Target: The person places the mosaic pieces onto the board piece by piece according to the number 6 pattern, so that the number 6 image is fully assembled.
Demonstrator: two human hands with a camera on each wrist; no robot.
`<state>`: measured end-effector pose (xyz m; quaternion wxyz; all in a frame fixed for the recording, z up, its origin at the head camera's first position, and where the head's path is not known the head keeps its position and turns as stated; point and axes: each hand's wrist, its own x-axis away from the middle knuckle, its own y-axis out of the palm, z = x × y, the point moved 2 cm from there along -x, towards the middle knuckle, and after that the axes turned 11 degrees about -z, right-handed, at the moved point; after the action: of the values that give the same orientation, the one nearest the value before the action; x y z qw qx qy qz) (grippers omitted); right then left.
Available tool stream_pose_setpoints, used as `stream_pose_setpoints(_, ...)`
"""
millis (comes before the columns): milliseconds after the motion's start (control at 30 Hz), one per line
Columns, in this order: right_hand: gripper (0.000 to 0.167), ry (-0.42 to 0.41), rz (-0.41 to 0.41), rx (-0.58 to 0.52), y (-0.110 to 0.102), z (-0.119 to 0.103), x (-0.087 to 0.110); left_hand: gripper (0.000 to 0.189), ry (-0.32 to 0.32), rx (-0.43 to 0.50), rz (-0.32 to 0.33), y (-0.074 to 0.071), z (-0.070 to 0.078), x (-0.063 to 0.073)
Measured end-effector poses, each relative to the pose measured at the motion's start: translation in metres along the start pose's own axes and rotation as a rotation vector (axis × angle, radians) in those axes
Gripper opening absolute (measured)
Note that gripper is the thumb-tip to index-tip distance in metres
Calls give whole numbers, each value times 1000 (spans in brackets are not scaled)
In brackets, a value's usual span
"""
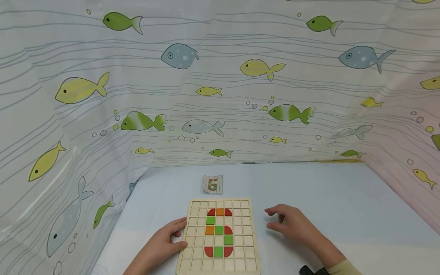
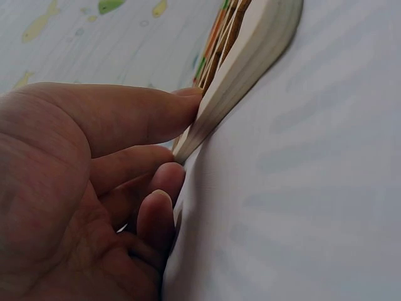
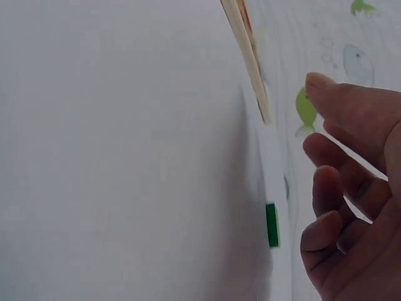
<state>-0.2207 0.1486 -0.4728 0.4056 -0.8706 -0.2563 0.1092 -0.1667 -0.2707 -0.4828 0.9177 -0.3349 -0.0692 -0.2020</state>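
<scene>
A pale wooden grid board lies before me, carrying red quarter-round pieces, orange squares and green squares in an S-like curve. My left hand rests at its left edge. In the left wrist view the thumb and a forefinger touch the board's rim, while the lower fingers fold beneath. To the right of the board, my right hand is held apart from it with bent fingers and nothing between thumb and forefinger. A green block shows beyond that hand's fingers in the right wrist view.
Behind the board lies a small pattern card with a coloured figure on a grid. A pale cloth covers the table. Fish-printed curtains rise at the back and sides. A black object sits by my right wrist.
</scene>
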Motion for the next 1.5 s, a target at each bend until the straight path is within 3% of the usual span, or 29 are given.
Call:
stream_pose_setpoints(367, 43, 118, 40, 38, -15, 25, 1, 71, -25, 8, -1, 1, -1, 1)
stream_pose_setpoints(567, 42, 172, 72, 60, -25, 37, 8, 69, -9, -10, -4, 0, 2, -3)
stream_pose_setpoints(767, 45, 185, 72, 67, -31, 43, 10, 68, -11, -24, 2, -1, 3, -4)
stream_pose_setpoints(1167, 48, 185, -17, 87, -26, 48, 5, 69, -35, -30, 24, -1, 5, -1)
stream_pose_setpoints(1500, 28, 198, -26, 87, -23, 48, 4, 69, -39, -30, 21, -1, 2, -1)
